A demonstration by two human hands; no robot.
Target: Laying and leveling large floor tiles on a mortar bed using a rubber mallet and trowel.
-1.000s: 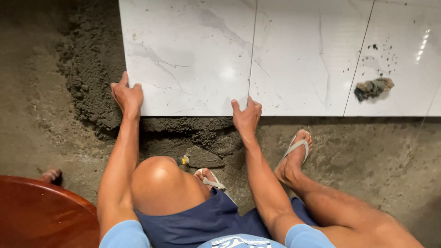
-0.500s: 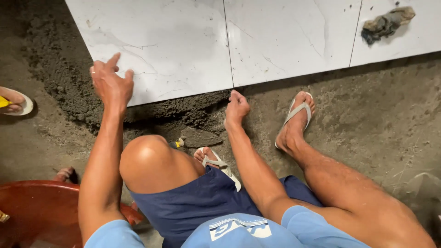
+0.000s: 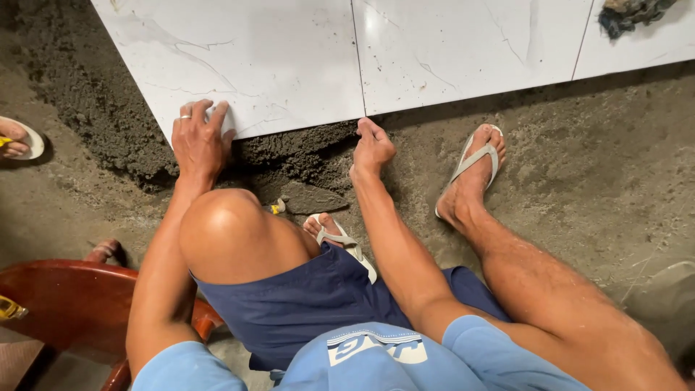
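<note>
We see a large white marble-look tile (image 3: pixel 246 65) lying in the upper left of the frame, bedded on a dark mound of wet mortar (image 3: pixel 108 123) that shows along its left and near edges. The left hand (image 3: pixel 197 141) rests on the tile's near corner, its fingers (image 3: pixel 203 116) spread flat on the glazed face, gripping nothing. The right hand (image 3: pixel 373 148) sits at centre frame, where the tile's near edge meets the neighbouring tile (image 3: pixel 463 51); its fingers are curled together and pressed against that edge.

We judge the tile to be heavy, stiff and brittle: it will not flex, and a knock on a corner could chip it. The polished face looks slippery, all the more so with damp or gritty palms, so we think the surer hold is at the edges and under the corners, with flat palms on top only for pressing.

Below the tiles, the floor (image 3: pixel 594 166) is rough grey screed, sandy and uneven. A trowel (image 3: pixel 308 197) lies in the mortar near the bent knee. A dark rag (image 3: pixel 633 13) lies on a tile at the upper right. A reddish wooden chair (image 3: pixel 58 297) stands at the lower left, and another person's sandalled foot (image 3: pixel 16 137) shows at the left edge.
</note>
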